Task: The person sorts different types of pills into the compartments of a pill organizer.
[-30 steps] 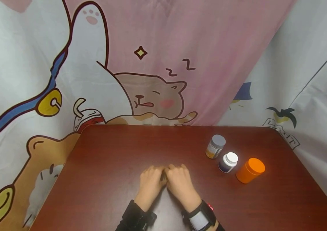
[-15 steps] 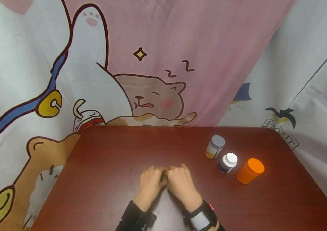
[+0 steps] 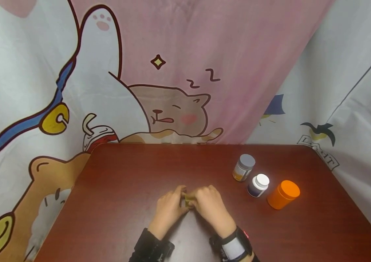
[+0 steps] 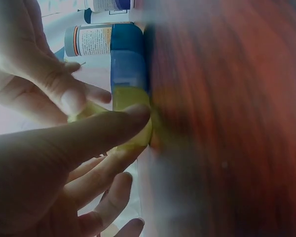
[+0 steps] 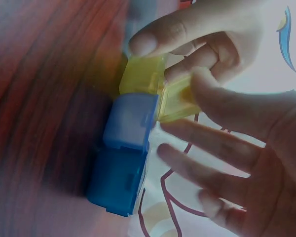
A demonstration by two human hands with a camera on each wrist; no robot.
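A pill organizer with yellow, pale blue and teal [image 5: 117,180] compartments rests on the table. Its yellow lid [image 5: 175,101] stands raised from the yellow compartment [image 5: 142,74]. My left hand [image 3: 168,210] grips the yellow end, thumb on one face and a finger on the other, as the left wrist view shows. The right hand [image 3: 210,207] pinches the raised lid between thumb and forefinger, its other fingers spread apart. From the head view only a bit of yellow [image 3: 188,199] shows between the hands. What lies inside the compartment cannot be made out.
Right of the hands stand a grey-capped bottle [image 3: 244,167], a white-capped bottle [image 3: 258,185] and an orange jar [image 3: 283,194]. The brown table [image 3: 123,174] ends at a printed curtain [image 3: 237,54] behind.
The hands, earlier close together with knuckles almost touching, have parted a little. My right hand has shifted slightly right and turned, and the yellow part now shows between them.
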